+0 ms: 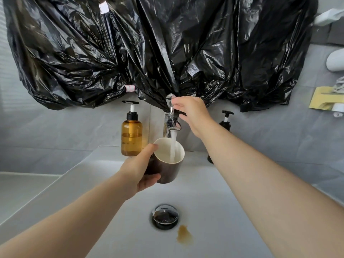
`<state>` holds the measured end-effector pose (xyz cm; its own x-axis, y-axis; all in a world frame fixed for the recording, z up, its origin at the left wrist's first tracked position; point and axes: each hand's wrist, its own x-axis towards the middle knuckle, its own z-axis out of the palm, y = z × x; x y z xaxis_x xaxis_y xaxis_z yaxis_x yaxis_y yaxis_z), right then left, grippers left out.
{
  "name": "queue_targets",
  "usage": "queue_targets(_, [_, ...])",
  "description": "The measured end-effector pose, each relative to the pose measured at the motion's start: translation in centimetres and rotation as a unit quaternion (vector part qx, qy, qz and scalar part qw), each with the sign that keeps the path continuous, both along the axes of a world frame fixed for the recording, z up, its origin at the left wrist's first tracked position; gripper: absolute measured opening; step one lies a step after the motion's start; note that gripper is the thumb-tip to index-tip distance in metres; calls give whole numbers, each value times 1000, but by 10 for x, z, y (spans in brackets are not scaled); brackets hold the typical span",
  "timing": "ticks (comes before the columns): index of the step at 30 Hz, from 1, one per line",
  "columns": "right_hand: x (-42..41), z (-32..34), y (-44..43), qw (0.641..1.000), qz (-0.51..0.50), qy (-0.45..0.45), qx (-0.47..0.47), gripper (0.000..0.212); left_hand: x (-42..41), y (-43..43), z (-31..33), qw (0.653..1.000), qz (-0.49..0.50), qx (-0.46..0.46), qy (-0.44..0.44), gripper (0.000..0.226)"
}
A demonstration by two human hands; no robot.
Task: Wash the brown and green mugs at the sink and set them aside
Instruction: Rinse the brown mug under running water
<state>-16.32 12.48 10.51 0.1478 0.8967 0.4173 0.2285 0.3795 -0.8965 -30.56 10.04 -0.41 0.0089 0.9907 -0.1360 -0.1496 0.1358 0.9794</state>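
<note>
My left hand (140, 172) grips the brown mug (168, 164), which has a cream inside, and holds it tilted under the chrome tap (172, 123) over the white sink (214, 211). A stream of water (173, 146) runs from the spout into the mug. My right hand (191, 113) is raised at the tap, fingers curled round its lever. No green mug is in view.
An amber pump bottle (131, 133) stands left of the tap and a dark pump bottle (225, 123) to its right, partly behind my right arm. Black plastic sheeting (158, 49) covers the wall above. The chrome drain plug (164, 216) has a brown stain (184, 237) beside it.
</note>
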Motion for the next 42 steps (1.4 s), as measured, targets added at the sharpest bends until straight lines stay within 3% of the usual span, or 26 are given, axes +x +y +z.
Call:
queue_targets(5, [16,-23,-19,999,-7,-32,21,21,0,-3,-3,1000,-2,-3,16,40])
queue_targets(9, [35,-62,-42,995,-62,-79,14,29,1,-3,-5,1000,-1,5,24,42])
queue_targets(12, [45,-84,-49,991,-24,-131,-31,9,1,-3,-5,1000,-8,20,19,45])
queue_targets(16, [38,-95,-50,984,26,-148,-93,22,2,-6,-4,999,-29,44,5,37])
queue_targets(25, [39,-98,-49,982,112,-63,-141,12,3,-10,-6,996,-67,64,-20,31])
queue_targets(30, [42,-105,-42,983,114,-16,-145,30,1,-6,-7,994,-81,70,-35,32])
queue_targets(36, [36,-106,-42,976,108,89,-168,21,0,-1,-8,988,-112,77,-71,31])
queue_targets(39, [34,-107,-42,977,112,80,-161,15,-2,2,-11,993,-90,72,-33,44])
queue_targets(42, [39,-107,-36,987,79,-24,-138,20,-3,5,-12,995,-50,86,-11,62])
